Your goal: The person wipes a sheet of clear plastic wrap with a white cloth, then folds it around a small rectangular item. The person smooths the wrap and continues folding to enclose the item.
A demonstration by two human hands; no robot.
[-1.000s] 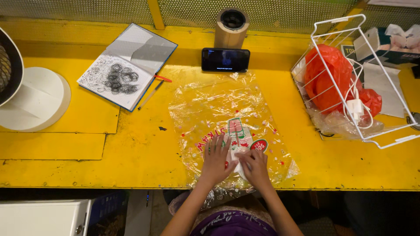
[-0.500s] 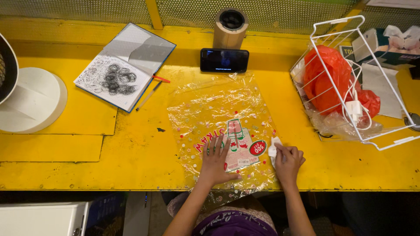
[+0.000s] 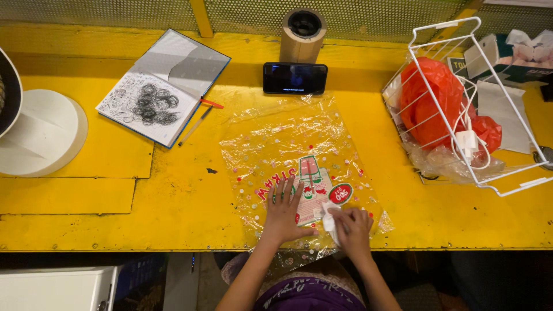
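Clear plastic bag [image 3: 299,155] | left hand [image 3: 283,212] flat, released | right hand [image 3: 351,226] grip grasping white scrap [image 3: 329,220] | wire basket [image 3: 438,34]: orange bag [image 3: 432,98]

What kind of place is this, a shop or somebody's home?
Probably a small workshop or packing bench, not a home table: a worn yellow workbench backed by metal mesh, a white wire basket holding plastic bags, and a printed clear plastic bag spread flat under both hands.
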